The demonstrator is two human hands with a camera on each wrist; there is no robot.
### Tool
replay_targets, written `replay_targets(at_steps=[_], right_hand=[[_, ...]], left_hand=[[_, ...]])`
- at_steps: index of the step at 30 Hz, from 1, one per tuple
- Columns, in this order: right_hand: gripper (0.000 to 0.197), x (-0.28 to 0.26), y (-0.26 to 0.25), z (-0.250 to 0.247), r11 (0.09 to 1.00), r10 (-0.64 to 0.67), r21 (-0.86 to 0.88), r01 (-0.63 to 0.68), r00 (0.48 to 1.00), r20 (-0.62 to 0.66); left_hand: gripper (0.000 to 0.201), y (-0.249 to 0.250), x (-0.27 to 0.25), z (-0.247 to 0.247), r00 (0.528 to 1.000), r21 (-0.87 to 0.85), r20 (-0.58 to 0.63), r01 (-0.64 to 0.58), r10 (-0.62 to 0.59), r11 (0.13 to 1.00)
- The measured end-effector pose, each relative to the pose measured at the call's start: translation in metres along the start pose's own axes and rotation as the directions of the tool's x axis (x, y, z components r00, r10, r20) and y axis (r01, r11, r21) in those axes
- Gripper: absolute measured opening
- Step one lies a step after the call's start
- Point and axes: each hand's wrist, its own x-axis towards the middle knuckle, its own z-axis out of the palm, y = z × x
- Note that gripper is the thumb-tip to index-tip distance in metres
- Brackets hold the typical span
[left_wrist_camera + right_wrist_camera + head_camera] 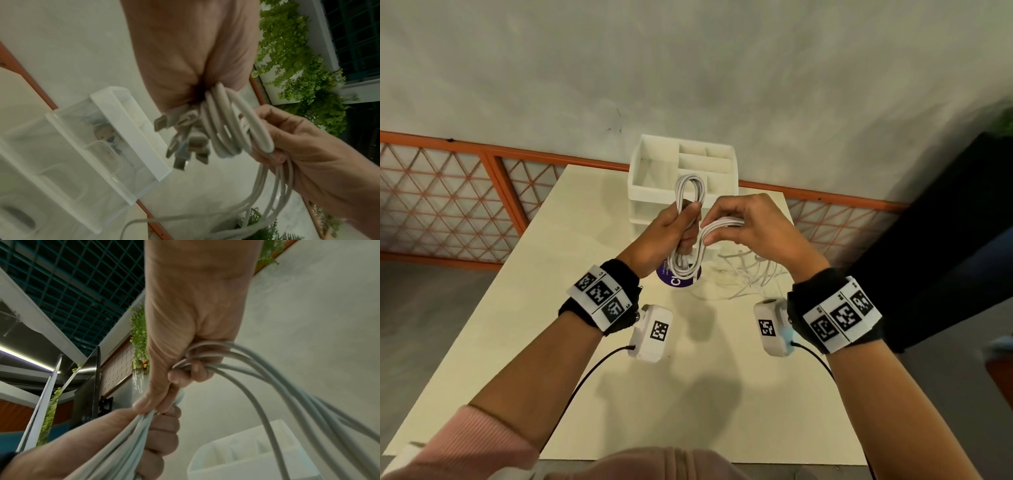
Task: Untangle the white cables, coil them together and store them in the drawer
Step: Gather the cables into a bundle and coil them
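Cables (690, 192) sit centre frame, bundle running upright, left hand (671, 233) fisted round its middle. Right hand (750, 226) pinches the loose strands just beside it, feeding in from the right. Drawer (681, 171) lies straight behind, upper centre. Left wrist view alone shows the plugs (185, 146) dangling; slack trails on the desk (551, 274).

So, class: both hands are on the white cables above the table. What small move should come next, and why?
Probably the right hand should carry its strands over and lay another loop into the left hand. The left hand already grips several loops of the white cables, but loose cable trails on the table, so coiling looks unfinished.
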Motion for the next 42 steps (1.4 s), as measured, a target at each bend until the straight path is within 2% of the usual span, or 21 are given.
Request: replay_targets(at_steps=[4, 6, 9, 13, 17, 19, 23, 25, 26, 27, 29, 31, 32, 36, 39, 42], right_hand=[[0.017, 0.002, -0.005, 0.001, 0.999, -0.021, -0.048, 0.021, 1.000, 0.012], [0.019, 0.002, -0.005, 0.002, 0.998, -0.011, -0.069, 0.012, 1.000, 0.010], [0.030, 0.001, -0.006, 0.007, 0.992, -0.059, -0.111, 0.055, 0.998, -0.036], [0.046, 0.001, -0.004, 0.005, 0.982, -0.087, -0.176, 0.072, 0.993, -0.078], [0.047, 0.001, -0.002, 0.001, 0.983, -0.095, -0.168, 0.080, 0.992, -0.084], [0.045, 0.000, 0.002, -0.002, 0.989, -0.049, -0.145, 0.041, 0.997, -0.055], [0.042, -0.001, 0.016, -0.021, 0.970, 0.179, -0.177, -0.167, 0.983, 0.050], [0.048, -0.004, 0.018, -0.028, 0.961, 0.228, -0.185, -0.206, 0.968, 0.107], [0.045, -0.005, 0.016, -0.029, 0.961, 0.229, -0.189, -0.204, 0.966, 0.120], [0.041, -0.006, 0.014, -0.028, 0.963, 0.220, -0.188, -0.195, 0.968, 0.123], [0.039, -0.004, 0.008, -0.026, 0.968, 0.195, -0.185, -0.172, 0.974, 0.117], [0.040, 0.001, 0.002, -0.023, 0.976, 0.166, -0.160, -0.150, 0.981, 0.096], [0.040, 0.004, 0.001, -0.022, 0.980, 0.153, -0.145, -0.140, 0.984, 0.086], [0.043, 0.012, 0.003, -0.019, 0.988, 0.144, -0.071, -0.139, 0.986, 0.084], [0.046, 0.014, 0.007, -0.015, 0.981, 0.184, 0.062, -0.186, 0.982, 0.037], [0.033, 0.015, 0.013, -0.010, 0.969, 0.221, 0.128, -0.213, 0.974, -0.054]], left_hand=[[0.033, 0.002, -0.001, 0.006, 0.999, 0.080, -0.036, -0.014, 0.017, 0.997], [0.033, 0.003, -0.001, 0.008, 1.000, 0.065, -0.019, -0.002, 0.004, 0.998], [0.032, 0.006, -0.005, 0.012, 0.998, -0.005, 0.038, 0.045, -0.045, 0.999], [0.039, 0.010, -0.007, 0.013, 0.998, 0.117, 0.049, 0.028, -0.034, 0.993], [0.041, 0.009, -0.009, 0.014, 0.993, 0.073, 0.094, 0.059, -0.066, 0.996], [0.039, 0.007, -0.010, 0.014, 0.989, 0.024, 0.131, 0.070, -0.073, 0.997], [0.030, 0.007, -0.012, 0.003, 0.985, 0.016, 0.149, 0.081, -0.083, 0.997], [0.027, 0.005, -0.013, -0.002, 0.984, 0.059, 0.151, 0.090, -0.098, 0.994], [0.027, 0.003, -0.014, -0.003, 0.983, 0.081, 0.149, 0.100, -0.111, 0.992], [0.031, 0.000, -0.014, -0.002, 0.982, 0.103, 0.140, 0.113, -0.127, 0.988], [0.052, -0.005, -0.015, 0.006, 0.977, 0.117, 0.115, 0.165, -0.179, 0.979], [0.074, -0.008, -0.015, 0.015, 0.963, 0.047, 0.114, 0.242, -0.246, 0.969], [0.079, -0.009, -0.014, 0.019, 0.957, 0.021, 0.116, 0.265, -0.265, 0.964], [0.073, -0.007, -0.015, 0.029, 0.954, 0.098, 0.129, 0.260, -0.271, 0.961], [0.077, -0.003, -0.018, 0.030, 0.951, 0.127, 0.118, 0.270, -0.285, 0.954], [0.075, -0.002, -0.023, 0.030, 0.953, 0.118, 0.099, 0.273, -0.285, 0.955]])
